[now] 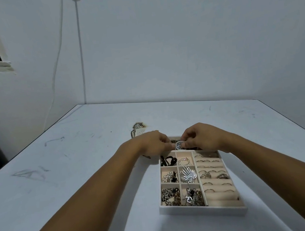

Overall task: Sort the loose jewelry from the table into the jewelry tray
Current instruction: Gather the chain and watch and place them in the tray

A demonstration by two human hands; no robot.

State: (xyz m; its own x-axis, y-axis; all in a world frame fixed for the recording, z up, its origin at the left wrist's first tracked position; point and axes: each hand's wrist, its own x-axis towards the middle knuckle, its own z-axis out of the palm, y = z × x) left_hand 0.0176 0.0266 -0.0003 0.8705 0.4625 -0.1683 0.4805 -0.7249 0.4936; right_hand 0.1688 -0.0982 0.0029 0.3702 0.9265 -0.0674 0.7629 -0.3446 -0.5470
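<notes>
A white jewelry tray with beige compartments lies on the table in front of me. Its left cells hold chains, a black cord, a pearl bracelet and a silver wing-shaped piece; the right side has ring rolls with several rings. Over the tray's far end, my left hand and my right hand both pinch a wristwatch with a dark dial and silver case. The tray's far compartment is mostly hidden behind my hands.
The tray stands on a white table with scribble marks. A damaged, chipped patch shows just beyond my left hand. A pale wall closes off the table's far edge; a cable hangs at the left.
</notes>
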